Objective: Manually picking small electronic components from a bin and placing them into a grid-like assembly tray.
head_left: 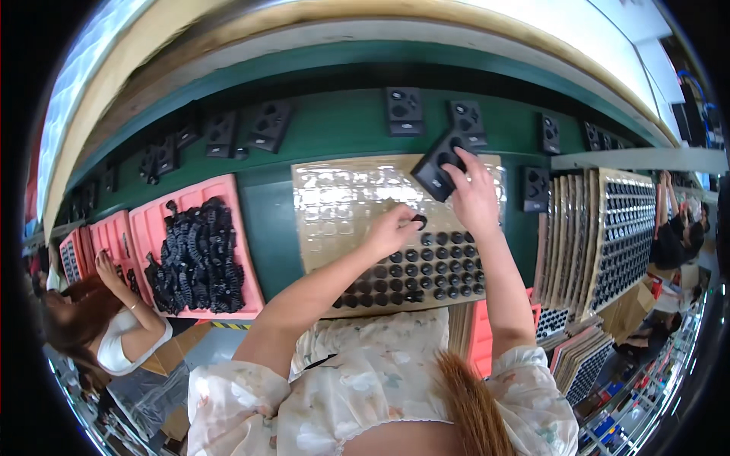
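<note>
Where the blister tray (327, 220) is lying: it is resting on the green counter (272, 205), its near edge running in front of the person.
Blister tray contents: round black pieces (411, 268) are filling rows along the near edge and right side; clear bare cells are showing toward the far edge and far left corner.
Pink tray (237, 235): it is sitting left of the blister tray, by the counter's near edge, carrying a heap of black parts (198, 258).
Upright trays (625, 235): they are standing on edge right of the blister tray, the outermost showing rows of black pieces.
Left hand (394, 229): its fingertips are pinching a small black piece (419, 222) over the tray's middle; whether that piece is touching the tray, I cannot tell.
Right hand (474, 191): it is curving partly open, gripping a tilted black case (432, 176) over the tray's far right part.
Far edge: other black cases (404, 112) are lying spaced along the counter.
</note>
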Demonstrator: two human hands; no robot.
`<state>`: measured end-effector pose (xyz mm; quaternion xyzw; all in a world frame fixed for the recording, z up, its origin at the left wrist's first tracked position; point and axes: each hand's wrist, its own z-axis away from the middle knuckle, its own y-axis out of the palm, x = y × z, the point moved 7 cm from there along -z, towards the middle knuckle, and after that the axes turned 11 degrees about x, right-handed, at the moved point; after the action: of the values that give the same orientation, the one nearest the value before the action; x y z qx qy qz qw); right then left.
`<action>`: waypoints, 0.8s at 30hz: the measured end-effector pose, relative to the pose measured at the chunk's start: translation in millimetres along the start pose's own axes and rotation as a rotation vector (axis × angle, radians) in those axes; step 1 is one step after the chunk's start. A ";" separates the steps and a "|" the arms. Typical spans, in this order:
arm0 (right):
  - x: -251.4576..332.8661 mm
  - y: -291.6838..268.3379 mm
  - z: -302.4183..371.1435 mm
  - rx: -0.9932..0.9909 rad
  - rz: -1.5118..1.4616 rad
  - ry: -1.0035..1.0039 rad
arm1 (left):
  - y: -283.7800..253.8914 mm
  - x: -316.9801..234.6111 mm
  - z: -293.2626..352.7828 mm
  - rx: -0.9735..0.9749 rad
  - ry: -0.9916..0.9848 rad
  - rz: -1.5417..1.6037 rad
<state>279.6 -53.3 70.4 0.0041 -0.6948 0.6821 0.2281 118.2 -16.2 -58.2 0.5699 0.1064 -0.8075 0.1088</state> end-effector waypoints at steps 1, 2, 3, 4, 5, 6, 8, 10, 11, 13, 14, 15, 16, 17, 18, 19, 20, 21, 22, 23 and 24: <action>0.5 5.5 -9.4 0.000 -0.001 0.000 | -4.2 6.5 6.5 0.000 -0.001 0.000; 6.0 12.3 -19.9 0.024 0.045 -0.073 | -11.8 12.0 13.4 -0.045 0.027 0.081; 7.4 17.4 -28.6 0.049 0.095 -0.139 | -19.0 14.9 17.7 -0.083 0.056 0.165; -0.5 19.1 -36.3 0.049 0.096 -0.133 | -28.1 2.8 19.7 -0.076 0.056 0.165; -6.4 23.1 -43.3 0.090 0.164 -0.176 | -32.6 6.0 20.4 -0.022 -0.150 0.319; -9.7 28.3 -51.8 0.128 0.227 -0.229 | -35.4 7.7 24.4 0.021 -0.358 0.468; -35.1 31.6 -63.9 0.179 0.350 -0.191 | -45.8 -1.5 15.0 -0.017 -0.335 0.596; -43.2 20.6 -70.1 0.153 0.316 -0.149 | -53.7 -20.5 1.7 0.027 -0.305 0.708; -43.7 15.3 -67.3 0.149 0.296 -0.076 | -54.2 -28.1 0.4 0.007 -0.383 0.728; -32.2 17.1 -59.8 0.247 -0.260 -0.008 | -57.1 -32.8 -8.6 0.068 -0.346 0.795; -25.3 24.1 -52.3 0.337 -0.815 0.069 | -55.3 -37.0 -12.6 0.136 -0.311 0.860; -6.0 27.3 -41.4 0.487 -1.063 0.085 | -52.7 -40.5 -14.2 0.201 -0.307 0.863; 11.8 20.9 -34.6 0.573 -1.075 0.123 | -53.8 -42.5 -15.6 0.198 -0.308 0.863; 21.4 25.6 -32.4 0.631 -0.985 0.081 | -54.8 -43.6 -16.6 0.196 -0.320 0.821; 25.4 27.5 -29.5 0.682 -0.889 0.048 | -53.9 -45.2 -19.2 0.205 -0.330 0.779; 23.3 31.7 -27.7 0.680 -0.888 0.050 | -53.7 -44.9 -21.4 0.208 -0.329 0.779; 19.0 38.6 -26.2 0.635 -0.916 0.055 | -53.1 -44.9 -23.5 0.233 -0.317 0.741; 14.5 45.1 -25.1 0.591 -0.944 0.059 | -52.2 -43.8 -25.6 0.257 -0.305 0.703; 7.9 51.1 -24.9 0.590 -0.944 0.060 | -50.9 -43.1 -27.2 0.258 -0.305 0.703; -9.4 54.6 -28.3 0.514 -1.027 0.149 | -51.4 -45.2 -30.5 0.251 -0.257 0.563; -24.3 55.9 -34.2 0.436 -1.108 0.239 | -50.7 -45.9 -34.1 0.242 -0.210 0.425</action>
<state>294.2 -24.3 8.5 0.3353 -0.4032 0.5841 0.6195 148.7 44.7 -23.6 0.5014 -0.1250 -0.8282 0.2172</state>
